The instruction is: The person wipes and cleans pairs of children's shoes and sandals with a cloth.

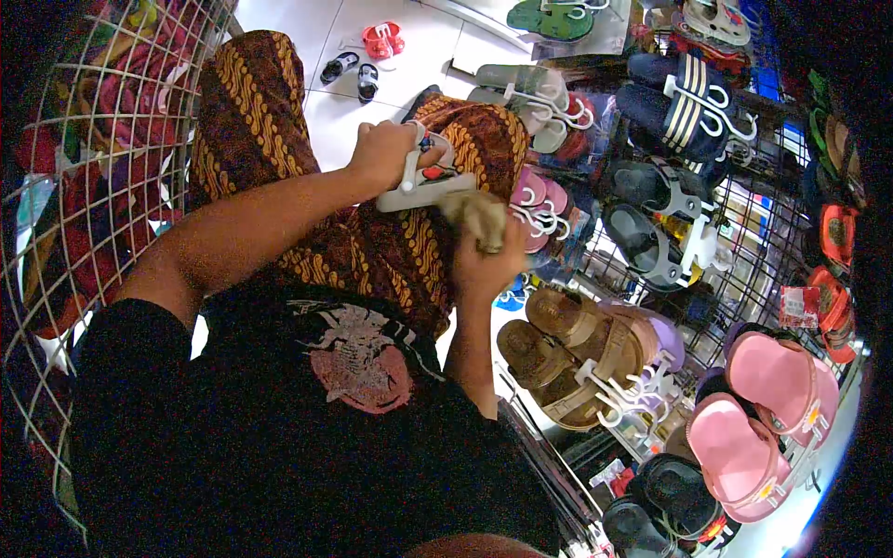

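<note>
Head feed: I read the left hand (pixel 383 152) as clamped on a pale sandal (pixel 423 192), near 12 o'clock from frame centre. Right hand (pixel 490 260) closed round a tan cloth (pixel 482 220), at the sandal's 4 o'clock; contact too blurred to tell. Patterned garment (pixel 358 256) below. Brown sandals (pixel 563 319) at 4 o'clock, small sandals (pixel 368 84) on floor tiles (pixel 328 135) at 11

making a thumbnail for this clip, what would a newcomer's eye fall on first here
Probably the pink sandals at the lower right, bright against darker footwear. Next might come the brown-and-gold patterned fabric over the person's legs, left of centre towards the top. In front of it, near the middle, the left hand holds a pale sandal and the right hand a brownish cloth.
</note>
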Available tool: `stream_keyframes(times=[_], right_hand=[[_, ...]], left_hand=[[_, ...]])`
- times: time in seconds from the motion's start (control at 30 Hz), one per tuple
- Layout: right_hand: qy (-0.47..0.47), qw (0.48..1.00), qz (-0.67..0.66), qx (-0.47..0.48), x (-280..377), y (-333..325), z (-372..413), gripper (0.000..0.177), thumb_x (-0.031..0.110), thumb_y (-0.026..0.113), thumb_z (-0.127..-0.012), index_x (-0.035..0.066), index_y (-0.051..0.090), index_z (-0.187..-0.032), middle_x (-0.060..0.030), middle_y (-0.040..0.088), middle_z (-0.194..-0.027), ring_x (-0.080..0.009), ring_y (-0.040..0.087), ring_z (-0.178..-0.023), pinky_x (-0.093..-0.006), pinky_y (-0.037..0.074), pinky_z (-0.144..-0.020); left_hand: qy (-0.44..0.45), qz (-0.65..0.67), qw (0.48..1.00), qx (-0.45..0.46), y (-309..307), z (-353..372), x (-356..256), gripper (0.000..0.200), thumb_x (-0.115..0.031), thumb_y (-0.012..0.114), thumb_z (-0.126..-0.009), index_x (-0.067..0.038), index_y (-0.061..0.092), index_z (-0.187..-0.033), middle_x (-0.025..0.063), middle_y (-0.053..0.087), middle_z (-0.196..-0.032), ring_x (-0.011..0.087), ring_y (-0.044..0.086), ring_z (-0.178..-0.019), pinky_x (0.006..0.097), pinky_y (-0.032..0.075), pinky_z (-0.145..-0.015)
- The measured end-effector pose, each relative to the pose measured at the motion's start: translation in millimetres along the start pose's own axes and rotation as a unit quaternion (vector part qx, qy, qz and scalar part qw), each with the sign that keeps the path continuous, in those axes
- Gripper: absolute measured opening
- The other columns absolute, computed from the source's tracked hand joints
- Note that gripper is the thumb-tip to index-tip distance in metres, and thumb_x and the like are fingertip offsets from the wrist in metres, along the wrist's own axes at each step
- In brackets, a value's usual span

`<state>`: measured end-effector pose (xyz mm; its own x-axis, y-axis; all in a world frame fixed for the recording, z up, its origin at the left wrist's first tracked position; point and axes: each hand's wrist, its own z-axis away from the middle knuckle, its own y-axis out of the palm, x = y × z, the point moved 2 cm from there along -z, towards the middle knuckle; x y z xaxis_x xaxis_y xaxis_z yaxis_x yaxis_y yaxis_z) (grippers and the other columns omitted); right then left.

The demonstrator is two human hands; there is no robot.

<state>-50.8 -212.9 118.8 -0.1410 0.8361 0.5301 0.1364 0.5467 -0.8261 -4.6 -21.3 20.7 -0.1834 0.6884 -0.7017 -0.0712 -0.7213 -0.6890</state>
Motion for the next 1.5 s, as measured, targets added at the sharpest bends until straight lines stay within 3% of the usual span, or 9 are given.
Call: stream_keyframes(times=[0.1,0.2,0.37,0.5,0.6,0.73,0.93,1.07,1.5], right_hand=[[-0.168,0.973,0.138,0.08,33.1,8.9,10.7,0.043,0.021,0.084,-0.06,0.008,0.062,-0.096,-0.0128,0.061,-0.094,-0.0345,0.058,-0.09,-0.0454,0.044,-0.078],[-0.155,0.976,0.129,0.085,17.2,14.9,9.4,0.046,0.02,0.084,-0.059,0.008,0.063,-0.098,-0.0138,0.061,-0.096,-0.0357,0.059,-0.091,-0.0456,0.045,-0.08],[0.082,0.994,0.068,0.019,-2.0,15.6,-17.6,0.051,0.03,0.082,-0.063,0.005,0.063,-0.102,-0.0179,0.062,-0.102,-0.0415,0.057,-0.1,-0.0512,0.044,-0.086],[-0.149,0.971,0.14,0.123,41.0,9.0,-0.6,0.044,0.012,0.082,-0.059,0.007,0.062,-0.098,-0.0144,0.061,-0.096,-0.0375,0.059,-0.092,-0.0488,0.045,-0.082],[-0.173,0.979,0.096,0.058,24.0,17.8,1.9,0.047,0.013,0.082,-0.057,0.006,0.061,-0.098,-0.0152,0.06,-0.096,-0.0387,0.058,-0.092,-0.0495,0.045,-0.08],[-0.006,0.994,0.108,-0.027,0.9,10.3,-28.0,0.037,0.027,0.077,-0.079,0.0,0.062,-0.1,-0.0203,0.064,-0.093,-0.0428,0.059,-0.09,-0.049,0.046,-0.079],[0.122,0.986,0.001,0.116,12.2,-7.3,-30.4,0.037,0.034,0.071,-0.088,0.003,0.065,-0.106,-0.0218,0.066,-0.103,-0.0418,0.062,-0.1,-0.0475,0.048,-0.084],[-0.037,0.991,0.082,0.101,-24.2,2.8,-5.7,0.041,0.027,0.073,-0.082,0.008,0.059,-0.116,-0.0193,0.067,-0.103,-0.0416,0.064,-0.096,-0.0494,0.05,-0.081],[0.057,0.945,0.174,0.269,7.6,-59.5,48.4,0.086,0.041,0.074,-0.082,0.024,0.03,-0.154,-0.0199,0.046,-0.142,-0.0423,0.05,-0.126,-0.0553,0.041,-0.101]], left_hand=[[0.016,-0.018,1.0,-0.013,5.3,-1.9,3.5,0.049,-0.058,0.059,-0.088,-0.011,0.069,-0.081,0.014,0.07,-0.077,0.0343,0.069,-0.08,0.0509,0.043,-0.076],[0.004,0.023,1.0,0.013,16.2,-8.6,13.2,0.049,-0.057,0.06,-0.089,-0.01,0.069,-0.08,0.0148,0.07,-0.075,0.0349,0.069,-0.078,0.0501,0.045,-0.073],[0.036,0.009,0.999,-0.017,15.1,-6.6,16.5,0.041,-0.052,0.063,-0.088,-0.011,0.068,-0.08,0.0143,0.069,-0.073,0.0355,0.069,-0.074,0.0504,0.047,-0.071],[0.048,-0.005,0.999,-0.02,18.5,-7.4,21.0,0.028,-0.04,0.066,-0.085,-0.012,0.068,-0.086,0.013,0.069,-0.075,0.0345,0.069,-0.078,0.0508,0.046,-0.072],[0.063,-0.017,0.997,-0.033,23.6,-5.5,25.7,0.021,-0.031,0.067,-0.083,-0.011,0.066,-0.089,0.013,0.069,-0.079,0.0345,0.068,-0.083,0.0502,0.045,-0.076],[0.065,0.014,0.997,-0.042,18.5,-2.2,15.5,0.015,-0.023,0.068,-0.082,-0.01,0.066,-0.09,0.0146,0.068,-0.083,0.0349,0.066,-0.086,0.049,0.041,-0.081],[0.102,0.192,0.975,-0.045,21.8,-10.9,27.9,0.031,-0.035,0.072,-0.086,-0.005,0.065,-0.092,0.0213,0.068,-0.085,0.04,0.067,-0.08,0.0453,0.053,-0.071],[0.033,0.306,0.951,0.006,5.4,-13.2,30.6,0.056,-0.05,0.071,-0.088,0.0,0.066,-0.113,0.0176,0.072,-0.092,0.0244,0.07,-0.085,0.0376,0.054,-0.077],[-0.011,0.402,0.904,0.146,58.0,-29.9,124.7,0.044,-0.04,0.06,-0.098,0.002,0.063,-0.112,0.0079,0.069,-0.098,0.0165,0.064,-0.088,0.0336,0.053,-0.078]])
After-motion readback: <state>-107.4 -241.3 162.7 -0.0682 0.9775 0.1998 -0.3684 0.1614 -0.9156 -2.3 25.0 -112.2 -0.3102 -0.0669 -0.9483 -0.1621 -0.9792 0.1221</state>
